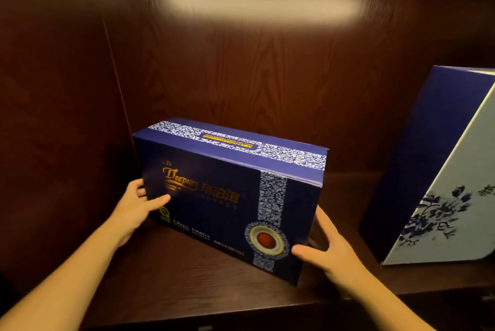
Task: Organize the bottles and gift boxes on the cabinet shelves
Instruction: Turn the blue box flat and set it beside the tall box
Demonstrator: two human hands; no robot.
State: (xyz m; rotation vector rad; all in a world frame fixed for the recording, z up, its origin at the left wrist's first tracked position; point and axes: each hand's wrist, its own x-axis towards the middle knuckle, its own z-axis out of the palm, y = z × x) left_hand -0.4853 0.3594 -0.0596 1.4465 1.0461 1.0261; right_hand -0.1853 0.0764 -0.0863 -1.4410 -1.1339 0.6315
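Both hands grip blue gift box (pixel 227 191) on shelf (pixel 187 290).

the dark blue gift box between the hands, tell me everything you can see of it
The dark blue gift box is a closed rectangular carton, cardboard by the look of it. Gold lettering reading "Deepure" sits on its front, and a white-and-blue floral band crosses the top and runs down to a round red-centred medallion. It stands on its long side on the dark wooden shelf, near the cabinet's left wall and turned at an angle to the shelf edge. The left hand grips its left end; the right hand is at its right end.
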